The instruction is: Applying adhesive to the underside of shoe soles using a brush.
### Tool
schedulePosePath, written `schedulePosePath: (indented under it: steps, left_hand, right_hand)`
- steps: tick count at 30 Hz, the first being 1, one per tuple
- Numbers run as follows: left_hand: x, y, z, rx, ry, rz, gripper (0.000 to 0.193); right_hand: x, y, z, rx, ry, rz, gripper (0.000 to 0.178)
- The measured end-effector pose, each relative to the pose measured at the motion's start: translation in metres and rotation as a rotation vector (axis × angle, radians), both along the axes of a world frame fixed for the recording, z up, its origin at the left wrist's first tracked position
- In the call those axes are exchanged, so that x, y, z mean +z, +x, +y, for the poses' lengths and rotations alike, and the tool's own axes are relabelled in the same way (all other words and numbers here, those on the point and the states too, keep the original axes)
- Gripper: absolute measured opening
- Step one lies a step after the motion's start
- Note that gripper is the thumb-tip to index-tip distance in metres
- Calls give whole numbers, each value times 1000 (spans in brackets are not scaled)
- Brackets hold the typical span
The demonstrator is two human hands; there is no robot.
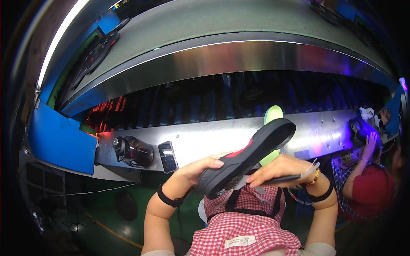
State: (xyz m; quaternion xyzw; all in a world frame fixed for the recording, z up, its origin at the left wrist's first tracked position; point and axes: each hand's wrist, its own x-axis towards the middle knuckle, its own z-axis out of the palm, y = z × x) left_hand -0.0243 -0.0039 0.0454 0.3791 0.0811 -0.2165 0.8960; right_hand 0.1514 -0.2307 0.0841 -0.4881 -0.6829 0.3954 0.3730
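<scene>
My left hand [203, 168] grips a black shoe [254, 153] with red on its side, near the heel end. The shoe is tilted, its dark sole facing me and its toe pointing to the far right. My right hand [279, 170] is closed around a slim dark-handled tool [284, 180] just below the shoe. A pale, thin part of that tool sticks out by the wrist; its kind I cannot make out. Behind the shoe, a lime-green insole [273, 113] lies across the metal ledge, its middle hidden by the shoe.
On the metal ledge [196, 143] stand a dark transparent bottle [134, 151] and a phone [168, 157]. A conveyor belt [213, 19] runs beyond, with shoes at its left end [92, 57]. At right, another person's hand [370, 145] touches a dark shoe [361, 129].
</scene>
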Motion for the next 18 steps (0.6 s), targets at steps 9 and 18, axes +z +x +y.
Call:
schedulePosePath:
  steps: [9,18]
  left_hand:
    - [19,-29,-13,416,97,174,70]
    - [4,-58,-7,617,99,181,55]
  right_hand:
    - [-2,1,-7,-105,163,39,25]
    - [-15,1,-13,-203,100,104,23]
